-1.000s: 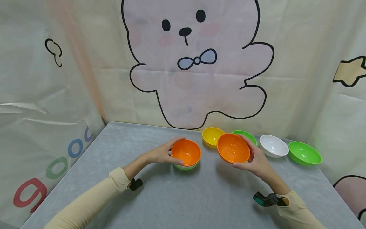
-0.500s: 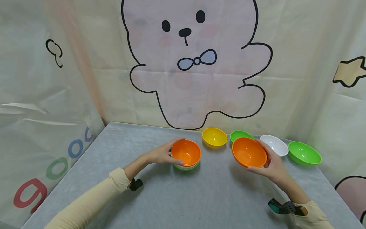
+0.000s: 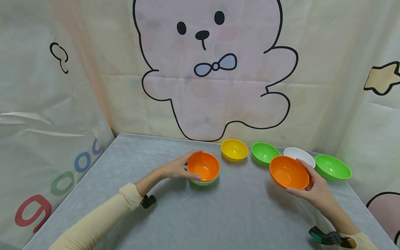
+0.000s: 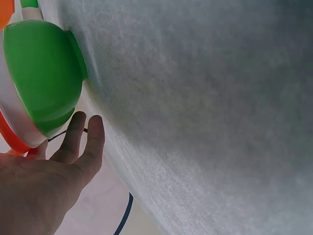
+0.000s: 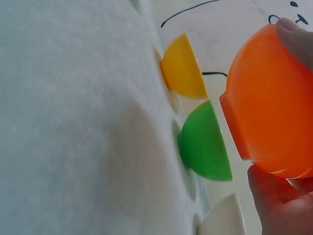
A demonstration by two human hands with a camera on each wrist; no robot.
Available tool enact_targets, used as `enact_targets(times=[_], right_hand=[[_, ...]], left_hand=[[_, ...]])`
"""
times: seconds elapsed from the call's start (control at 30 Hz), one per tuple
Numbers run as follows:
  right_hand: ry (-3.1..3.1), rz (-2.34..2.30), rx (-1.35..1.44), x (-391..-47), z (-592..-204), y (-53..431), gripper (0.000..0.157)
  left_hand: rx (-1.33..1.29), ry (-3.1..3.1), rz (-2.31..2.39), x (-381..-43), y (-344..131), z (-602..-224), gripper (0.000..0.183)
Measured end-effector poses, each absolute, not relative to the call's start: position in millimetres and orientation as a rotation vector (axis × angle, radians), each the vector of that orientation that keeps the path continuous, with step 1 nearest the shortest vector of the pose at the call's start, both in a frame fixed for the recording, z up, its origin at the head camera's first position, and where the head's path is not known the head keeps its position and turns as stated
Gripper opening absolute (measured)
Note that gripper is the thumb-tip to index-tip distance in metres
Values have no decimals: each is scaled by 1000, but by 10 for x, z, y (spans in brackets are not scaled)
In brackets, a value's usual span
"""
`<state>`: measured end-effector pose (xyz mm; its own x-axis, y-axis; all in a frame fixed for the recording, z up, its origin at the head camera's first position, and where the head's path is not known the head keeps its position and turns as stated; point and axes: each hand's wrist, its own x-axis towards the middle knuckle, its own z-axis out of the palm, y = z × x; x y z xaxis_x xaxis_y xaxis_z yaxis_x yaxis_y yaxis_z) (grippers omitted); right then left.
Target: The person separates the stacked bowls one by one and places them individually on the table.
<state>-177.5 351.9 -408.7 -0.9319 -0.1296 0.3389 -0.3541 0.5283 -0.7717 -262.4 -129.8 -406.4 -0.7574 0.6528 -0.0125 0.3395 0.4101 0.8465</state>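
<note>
In the head view my left hand (image 3: 180,168) grips the left side of a small stack of bowls on the table, thumb along the front of the rim. An orange bowl (image 3: 203,166) is on top, a thin white band shows below it, and a green bowl (image 4: 46,73) forms the bottom. Two of the left fingers stick out free beside the green bowl in the left wrist view. My right hand (image 3: 317,187) holds another orange bowl (image 3: 289,172) by its right side, thumb in front, fingers behind. That bowl is raised off the table and slightly tilted.
Along the table's back edge stand a yellow bowl (image 3: 234,150), a green bowl (image 3: 264,153), a white bowl (image 3: 300,157) and a larger green bowl (image 3: 333,167). The held bowl partly covers the white one. A printed cloth backdrop (image 3: 206,104) rises behind the grey table (image 3: 200,215).
My right hand has carried its orange bowl rightward and a little nearer, uncovering the yellow and green bowls behind. The left hand and the stack have stayed in place.
</note>
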Motion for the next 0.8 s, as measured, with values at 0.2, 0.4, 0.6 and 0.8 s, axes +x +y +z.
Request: enact_targets(times=[0.2,0.4,0.6,0.8], right_hand=[[-2546,1308,333,-1701,-4143,3705,95],[-2597,1223,232,-1601,-4210,3936,93],[-2599,1184,135,-1471,-4278,4241,93],[-2642,1074,-11,-1356,-4310,4503,94]], left_hand=[[870,2337,1273,-2628,-1300,-4064,97],[858,2340,1264,-2618,-1303,-4051,97],[845,2341,1261,-2594,-1301,-4036,96],[854,2343,1263,-2589,-1293,-4027,96]])
